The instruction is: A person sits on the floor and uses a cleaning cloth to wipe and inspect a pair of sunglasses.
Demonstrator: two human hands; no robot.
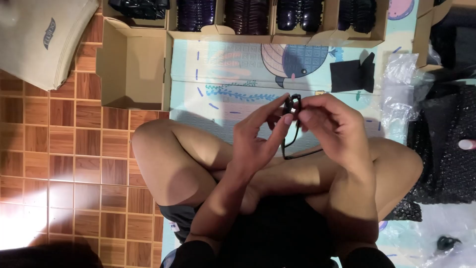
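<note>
Both my left hand (258, 141) and right hand (329, 121) pinch folded dark glasses (293, 106); filled boxes (248, 17) sit ahead, one open box (131, 64) unfilled.

The floor (59, 149) is a reddish-brown wood parquet of small squares. The play mat (223, 84) is pale blue and mint, printed with a dark blue checked whale, teal sprigs and purple dashes. The cardboard boxes (131, 64) are plain tan. The eyeglasses (292, 106) are black, as are the folded cloth (353, 74) and shorts (277, 233).
</note>
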